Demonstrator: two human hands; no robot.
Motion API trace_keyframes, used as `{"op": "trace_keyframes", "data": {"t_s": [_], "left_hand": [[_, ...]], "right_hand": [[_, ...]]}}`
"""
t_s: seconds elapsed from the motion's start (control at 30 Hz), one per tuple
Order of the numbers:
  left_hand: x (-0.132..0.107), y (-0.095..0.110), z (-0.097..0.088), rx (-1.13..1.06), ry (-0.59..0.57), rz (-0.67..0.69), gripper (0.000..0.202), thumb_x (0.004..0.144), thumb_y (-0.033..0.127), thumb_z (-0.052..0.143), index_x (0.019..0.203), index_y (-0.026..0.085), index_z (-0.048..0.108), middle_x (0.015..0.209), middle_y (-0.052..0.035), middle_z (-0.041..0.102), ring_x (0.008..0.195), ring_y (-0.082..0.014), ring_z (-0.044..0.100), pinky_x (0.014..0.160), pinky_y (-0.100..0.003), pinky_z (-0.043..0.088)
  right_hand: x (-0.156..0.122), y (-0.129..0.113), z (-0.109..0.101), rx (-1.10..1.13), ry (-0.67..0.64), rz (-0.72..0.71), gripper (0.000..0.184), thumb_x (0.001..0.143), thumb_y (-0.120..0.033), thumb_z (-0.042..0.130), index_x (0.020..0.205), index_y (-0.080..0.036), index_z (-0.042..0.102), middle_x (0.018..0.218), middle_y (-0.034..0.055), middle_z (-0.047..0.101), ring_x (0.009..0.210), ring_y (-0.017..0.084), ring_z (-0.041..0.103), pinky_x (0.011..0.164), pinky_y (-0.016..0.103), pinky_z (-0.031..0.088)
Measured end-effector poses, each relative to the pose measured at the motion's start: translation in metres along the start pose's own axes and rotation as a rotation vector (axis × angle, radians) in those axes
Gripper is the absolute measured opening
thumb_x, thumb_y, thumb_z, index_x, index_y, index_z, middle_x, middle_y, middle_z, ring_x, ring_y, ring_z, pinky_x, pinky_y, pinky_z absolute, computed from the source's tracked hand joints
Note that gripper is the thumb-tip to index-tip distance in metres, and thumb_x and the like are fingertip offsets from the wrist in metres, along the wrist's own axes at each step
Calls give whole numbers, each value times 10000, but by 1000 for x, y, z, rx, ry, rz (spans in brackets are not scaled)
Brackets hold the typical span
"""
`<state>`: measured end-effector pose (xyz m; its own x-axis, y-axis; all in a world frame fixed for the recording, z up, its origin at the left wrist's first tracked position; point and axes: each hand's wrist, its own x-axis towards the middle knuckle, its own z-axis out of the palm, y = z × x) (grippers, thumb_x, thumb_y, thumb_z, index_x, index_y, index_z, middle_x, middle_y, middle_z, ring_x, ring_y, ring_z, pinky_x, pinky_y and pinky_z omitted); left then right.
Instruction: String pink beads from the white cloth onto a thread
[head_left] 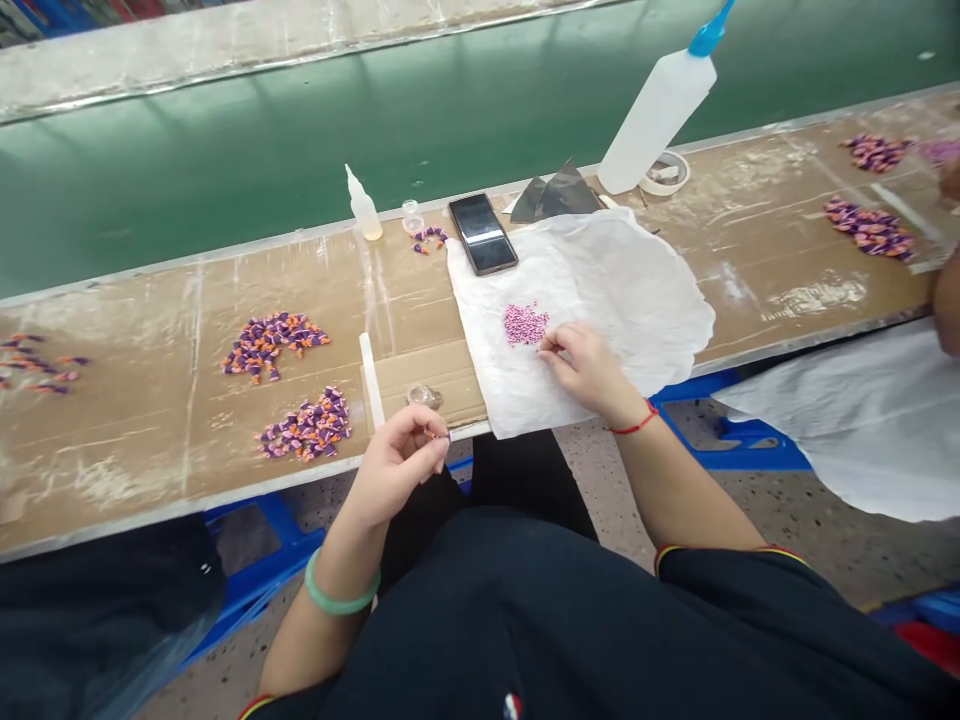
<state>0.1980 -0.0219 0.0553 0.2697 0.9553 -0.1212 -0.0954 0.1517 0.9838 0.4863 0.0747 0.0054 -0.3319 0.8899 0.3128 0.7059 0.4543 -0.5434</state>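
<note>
Right hand (581, 368), fingers pinched narrow, rests on a crumpled white tissue sheet (630, 300), just below and right of a small heap of pink granular beads (525, 325). Heap loose, ragged-edged, longer side to side. Right hand is the nearer. Left hand (397, 465), green jade bangle (341, 590) on wrist, pinched narrow over the edge of the cardboard-topped table (150, 440); anything held too small to tell. Heaps of purple-and-orange pieces (276, 345) lie left of it.
</note>
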Motion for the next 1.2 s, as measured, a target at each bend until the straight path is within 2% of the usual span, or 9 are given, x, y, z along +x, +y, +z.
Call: {"op": "trace_keyframes", "data": {"t_s": [0.07, 0.17, 0.3, 0.43, 0.7, 0.83, 0.93, 1.03, 1.2], "left_hand": [[3, 3, 7, -10, -1, -15, 309, 887, 455, 695, 810, 179, 578, 584, 37, 543, 453, -63, 432, 439, -198, 320], [11, 13, 21, 14, -47, -30, 372, 869, 512, 698, 769, 172, 586, 524, 45, 518, 440, -64, 422, 450, -206, 342], [22, 25, 37, 30, -76, -25, 400, 829, 536, 725, 735, 166, 606, 555, 30, 535, 466, -79, 471, 485, -228, 408], [26, 27, 44, 82, -51, 28, 338, 833, 482, 726, 767, 158, 658, 632, -7, 603, 516, -101, 517, 506, -242, 438], [20, 33, 44, 241, 4, 226, 168, 877, 266, 638, 749, 160, 664, 671, -23, 633, 589, -118, 524, 545, -247, 422], [20, 33, 46, 312, 47, 244, 144, 855, 236, 622, 728, 170, 629, 645, -5, 595, 571, -110, 502, 533, -239, 409], [19, 32, 47, 289, 66, 219, 152, 835, 239, 619, 700, 174, 599, 621, 7, 569, 537, -101, 478, 508, -235, 393], [17, 34, 46, 286, 42, 215, 151, 829, 234, 608, 690, 177, 594, 614, 8, 570, 530, -100, 478, 509, -236, 393], [13, 39, 42, 385, 19, 242, 165, 833, 226, 583, 675, 180, 587, 605, 6, 566, 533, -102, 469, 499, -233, 376]], "right_hand": [[-3, -13, -7, 124, 62, -72, 109, 919, -206, 540, 816, -231, 518, 797, 57, 612, 796, 249, 562, 769, 406, 456], [-5, -39, -16, 292, 80, -140, 122, 951, -226, 556, 832, -238, 535, 810, 37, 609, 798, 229, 567, 760, 391, 456], [-4, -77, -24, 491, 54, -229, 136, 953, -217, 597, 826, -240, 558, 788, 20, 597, 765, 209, 562, 719, 375, 448], [-2, -100, -28, 505, 73, -318, 151, 949, -194, 613, 813, -240, 564, 747, 12, 598, 716, 200, 551, 704, 380, 433], [-4, -115, -33, 420, 72, -349, 157, 945, -150, 590, 816, -235, 564, 731, 14, 595, 704, 197, 544, 674, 362, 432], [-8, -119, -32, 431, 72, -306, 152, 928, -143, 607, 813, -230, 558, 737, 12, 595, 711, 190, 546, 683, 353, 441], [-10, -122, -35, 486, 75, -205, 110, 928, -162, 579, 844, -232, 566, 775, 21, 622, 728, 192, 574, 691, 351, 463], [-9, -123, -39, 493, 8, -143, 106, 914, -158, 545, 836, -226, 568, 748, 9, 622, 684, 168, 575, 652, 315, 461], [-5, -125, -44, 446, -131, -172, 121, 845, -151, 546, 746, -219, 545, 674, -10, 600, 615, 144, 546, 594, 276, 441]]}}
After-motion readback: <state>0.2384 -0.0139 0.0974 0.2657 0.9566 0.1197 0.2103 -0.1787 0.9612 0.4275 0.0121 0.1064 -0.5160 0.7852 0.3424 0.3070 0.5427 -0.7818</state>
